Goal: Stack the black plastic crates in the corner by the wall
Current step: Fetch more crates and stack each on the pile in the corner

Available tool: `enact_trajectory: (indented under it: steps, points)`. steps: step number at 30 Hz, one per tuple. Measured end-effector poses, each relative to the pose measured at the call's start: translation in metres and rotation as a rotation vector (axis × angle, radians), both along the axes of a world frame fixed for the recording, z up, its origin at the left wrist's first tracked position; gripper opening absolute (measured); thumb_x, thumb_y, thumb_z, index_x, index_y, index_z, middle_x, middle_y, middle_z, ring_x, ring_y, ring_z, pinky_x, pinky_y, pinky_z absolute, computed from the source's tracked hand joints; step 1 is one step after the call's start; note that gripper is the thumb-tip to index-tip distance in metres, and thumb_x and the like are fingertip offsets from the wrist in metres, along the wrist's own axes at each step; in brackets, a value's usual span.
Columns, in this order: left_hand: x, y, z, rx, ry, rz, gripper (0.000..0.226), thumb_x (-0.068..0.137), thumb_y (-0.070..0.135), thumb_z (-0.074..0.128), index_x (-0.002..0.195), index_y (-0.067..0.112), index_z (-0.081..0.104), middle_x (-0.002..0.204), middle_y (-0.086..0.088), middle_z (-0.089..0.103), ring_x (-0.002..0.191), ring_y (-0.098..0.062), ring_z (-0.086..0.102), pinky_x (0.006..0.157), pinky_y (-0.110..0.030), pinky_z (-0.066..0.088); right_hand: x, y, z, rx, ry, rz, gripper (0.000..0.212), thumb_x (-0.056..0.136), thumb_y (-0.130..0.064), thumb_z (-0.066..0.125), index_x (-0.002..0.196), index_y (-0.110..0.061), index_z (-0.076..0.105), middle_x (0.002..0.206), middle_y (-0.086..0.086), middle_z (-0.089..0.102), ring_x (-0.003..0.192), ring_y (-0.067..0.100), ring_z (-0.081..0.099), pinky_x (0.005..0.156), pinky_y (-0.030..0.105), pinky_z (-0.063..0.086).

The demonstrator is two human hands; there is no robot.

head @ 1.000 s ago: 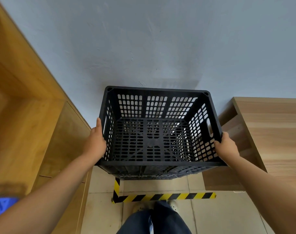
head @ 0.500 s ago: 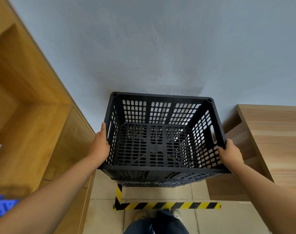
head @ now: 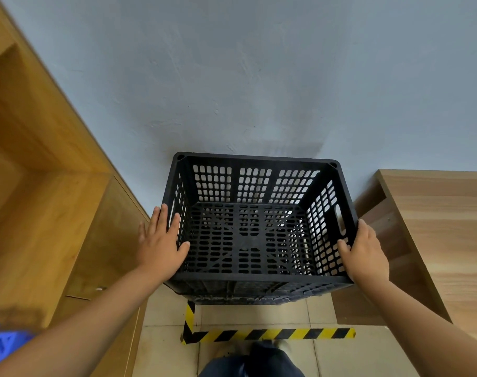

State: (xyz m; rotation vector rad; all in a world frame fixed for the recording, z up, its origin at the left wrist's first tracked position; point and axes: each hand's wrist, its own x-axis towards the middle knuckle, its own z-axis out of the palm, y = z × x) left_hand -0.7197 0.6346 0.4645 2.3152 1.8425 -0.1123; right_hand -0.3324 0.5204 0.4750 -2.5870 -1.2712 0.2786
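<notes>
A black plastic crate [head: 255,183] with perforated walls stands upright against the grey wall [head: 259,77], open top towards me. It rests on a second black crate [head: 242,296], of which only the front edge shows below it. My left hand [head: 161,246] lies flat on the upper crate's left rim, fingers straight and spread, thumb over the edge. My right hand [head: 365,251] grips the right rim near the front corner, thumb inside and fingers outside, just below the handle slot.
A wooden cabinet [head: 41,213] closes the left side and a wooden desk [head: 436,227] the right, leaving a narrow bay. Yellow-and-black floor tape [head: 270,334] marks the tiled floor in front. A blue crate [head: 0,346] shows at the bottom left.
The crate has come down and sits lower in view. My left hand has loosened from its grip on the side wall and now lies flat with spread fingers; the right hand still holds.
</notes>
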Motion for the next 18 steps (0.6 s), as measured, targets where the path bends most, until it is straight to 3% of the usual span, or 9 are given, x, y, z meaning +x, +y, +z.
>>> enact_trajectory:
  steps: [4,11,15,18]
  points:
    - [0.003,0.001,0.002,0.022,-0.058,0.013,0.068,0.093,0.046,0.043,0.151,0.020,0.019,0.159,-0.007,-0.010,0.146,-0.021,-0.014,0.116,-0.040,-0.005,0.005,0.003,-0.001,-0.005,-0.056,0.042,0.064,0.088,-0.035,0.053,0.143,-0.010,0.030,0.149,0.009,0.035,0.134,0.028,0.038,0.104,0.047,0.043]
    - [0.005,0.000,0.005,0.057,-0.069,0.009,0.060,0.093,0.041,0.044,0.147,0.018,0.031,0.160,-0.009,-0.002,0.147,-0.022,-0.007,0.113,-0.038,-0.008,0.004,0.005,0.001,0.008,-0.042,0.069,0.059,0.086,-0.036,0.053,0.138,-0.015,0.036,0.138,0.007,0.049,0.126,0.025,0.047,0.099,0.048,0.047]
    - [0.008,-0.004,0.008,0.108,0.039,-0.102,0.064,0.089,0.051,0.025,0.136,0.015,0.051,0.153,-0.011,0.030,0.144,-0.022,0.006,0.115,-0.037,-0.014,0.003,0.002,0.004,-0.020,-0.141,0.087,0.057,0.090,-0.036,0.051,0.140,-0.010,0.040,0.146,0.011,0.043,0.135,0.029,0.038,0.110,0.045,0.034]
    - [0.034,-0.021,0.010,0.074,0.004,-0.220,0.076,0.087,0.060,0.008,0.144,0.020,0.037,0.158,-0.007,0.018,0.143,-0.021,-0.010,0.113,-0.039,-0.020,-0.001,0.000,0.008,-0.023,-0.169,0.082,0.054,0.091,-0.034,0.050,0.138,-0.008,0.043,0.146,0.012,0.042,0.136,0.030,0.036,0.111,0.045,0.030]
